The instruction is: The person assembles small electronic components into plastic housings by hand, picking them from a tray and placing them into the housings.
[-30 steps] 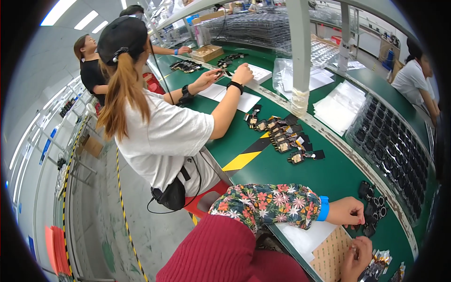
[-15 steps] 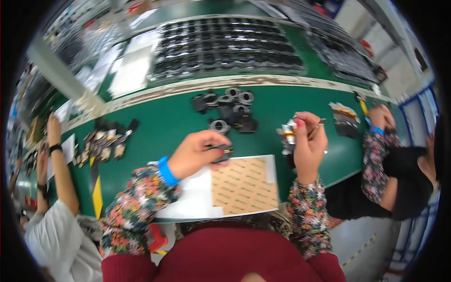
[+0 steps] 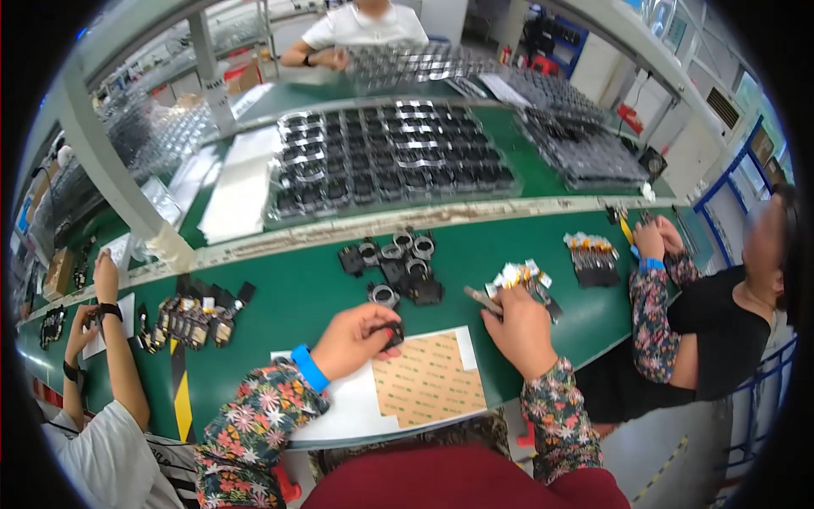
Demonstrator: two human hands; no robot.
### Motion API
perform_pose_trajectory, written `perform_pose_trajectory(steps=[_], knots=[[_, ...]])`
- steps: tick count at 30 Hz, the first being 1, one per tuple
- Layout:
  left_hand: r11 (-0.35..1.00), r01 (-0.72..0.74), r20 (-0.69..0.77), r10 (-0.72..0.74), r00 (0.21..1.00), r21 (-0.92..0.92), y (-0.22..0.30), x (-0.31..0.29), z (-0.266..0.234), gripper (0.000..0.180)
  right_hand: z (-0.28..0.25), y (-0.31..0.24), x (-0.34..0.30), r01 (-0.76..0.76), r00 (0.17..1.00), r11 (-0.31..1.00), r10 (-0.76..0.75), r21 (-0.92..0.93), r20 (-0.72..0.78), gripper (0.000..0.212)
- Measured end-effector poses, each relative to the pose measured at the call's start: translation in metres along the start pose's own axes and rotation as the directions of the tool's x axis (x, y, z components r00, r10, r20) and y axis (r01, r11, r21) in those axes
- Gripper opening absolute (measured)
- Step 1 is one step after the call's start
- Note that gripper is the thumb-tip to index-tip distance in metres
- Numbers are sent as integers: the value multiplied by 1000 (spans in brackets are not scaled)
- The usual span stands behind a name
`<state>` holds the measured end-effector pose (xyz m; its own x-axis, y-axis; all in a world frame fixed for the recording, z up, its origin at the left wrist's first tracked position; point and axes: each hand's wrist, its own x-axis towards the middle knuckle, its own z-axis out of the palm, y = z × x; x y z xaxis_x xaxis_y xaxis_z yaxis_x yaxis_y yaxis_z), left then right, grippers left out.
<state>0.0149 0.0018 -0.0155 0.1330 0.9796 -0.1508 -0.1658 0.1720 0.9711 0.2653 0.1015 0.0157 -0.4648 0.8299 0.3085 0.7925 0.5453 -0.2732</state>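
My left hand (image 3: 349, 343) pinches a small black plastic module (image 3: 393, 334) between thumb and fingers, just over the left edge of a tan adhesive sheet (image 3: 432, 382) with a printed pattern. My right hand (image 3: 521, 332) is closed around slim metal tweezers (image 3: 482, 299), whose blunt end sticks out to the left. Its fingertips reach down to a pile of flex-cable parts (image 3: 521, 276) with white and orange tabs; whether they touch one is hidden by the hand. Beyond my left hand lie several black housings with grey rings (image 3: 407, 263).
White paper (image 3: 326, 411) lies under the tan sheet. Clear trays of black parts (image 3: 394, 157) stand behind a pale ledge (image 3: 254, 242). More parts lie in piles left (image 3: 191, 318) and right (image 3: 592, 259). Co-workers sit on both sides (image 3: 712, 314); another person (image 3: 365, 30) is across the bench.
My right hand has come down from its raised pinch to the flex-cable pile, the tweezers now pointing left. My left hand still holds the black module. The view has tilted up.
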Motion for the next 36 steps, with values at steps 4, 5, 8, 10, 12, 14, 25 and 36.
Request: perform_pose_trajectory(steps=[4, 5, 8, 10, 12, 14, 25, 36], knots=[[999, 30, -47, -30, 998, 9, 1, -1, -2, 19, 5, -3, -3, 73, 997, 993, -76, -96, -28, 13], [999, 32, -51, -31, 998, 17, 1, -1, -3, 19, 8, -3, -3, 92, 995, 986, -98, -136, -35, 12], [1000, 23, -52, -22, 998, 14, 3, 0, -1, 19, 9, 4, -1, 112, 989, 986, -122, -121, -78, 9], [1000, 16, -67, -15, 998, 11, 6, 1, -2, 19, 1, 5, 4, 52, 996, 997, -56, -50, -67, 8], [999, 26, -70, -22, 997, 45, 8, 1, -2, 20, -4, 12, 7, -34, 995, 996, 42, 80, -91, 9], [997, 19, -74, -13, 997, 69, 10, 3, -5, 21, -10, 20, 12, -14, 987, 984, 41, 175, -154, 8], [1000, 8, -145, -4, 989, 23, 27, -8, -9, 32, -14, -21, 64, -233, 972, 320, 76, 918, 220, 13], [986, 12, -202, -47, 978, -169, 20, -6, -17, 18, 23, -46, 51, -558, 830, 4, -10, 830, 558, 15]])
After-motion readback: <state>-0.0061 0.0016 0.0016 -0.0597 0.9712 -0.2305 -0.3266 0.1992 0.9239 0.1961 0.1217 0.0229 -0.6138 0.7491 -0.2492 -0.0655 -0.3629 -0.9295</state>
